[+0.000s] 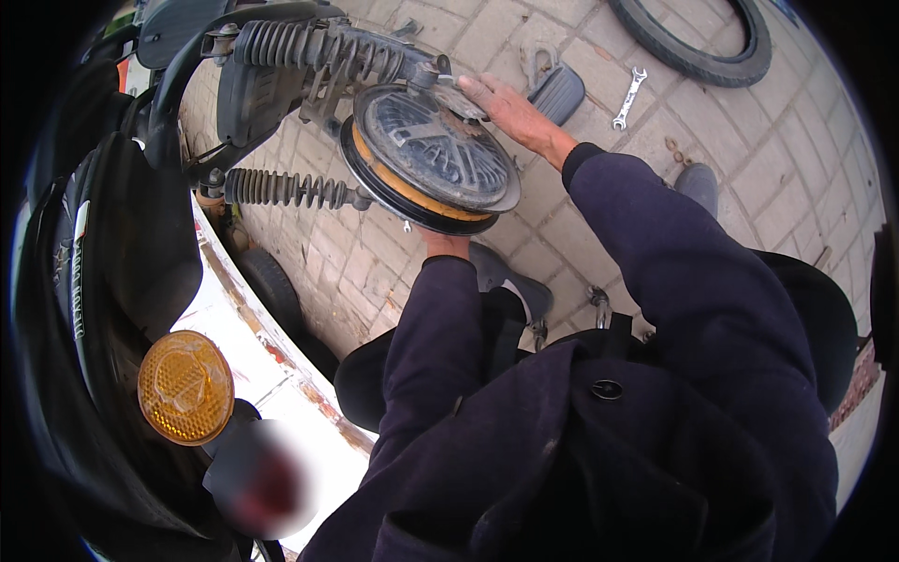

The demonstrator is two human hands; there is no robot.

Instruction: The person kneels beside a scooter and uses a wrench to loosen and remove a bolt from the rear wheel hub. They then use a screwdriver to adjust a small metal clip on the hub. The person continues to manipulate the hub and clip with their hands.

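A dark wheel (426,150) with a yellow rim and no tyre lies tilted at the end of the scooter's rear swingarm (384,58), between two coil shock absorbers (290,191). My right hand (510,117) grips a dull metal plate (457,98) at the wheel's upper right, near the axle end, with its fingers bent over it. My left hand (446,244) is under the wheel's lower edge; its fingers are hidden behind the rim.
A loose tyre (712,70), a wrench (629,98) and a grey flat object (557,92) lie on the paving (777,169). Scooter bodywork (112,281) with an orange reflector (185,386) stands at my left; another tyre (267,286) lies beside a white panel (272,421).
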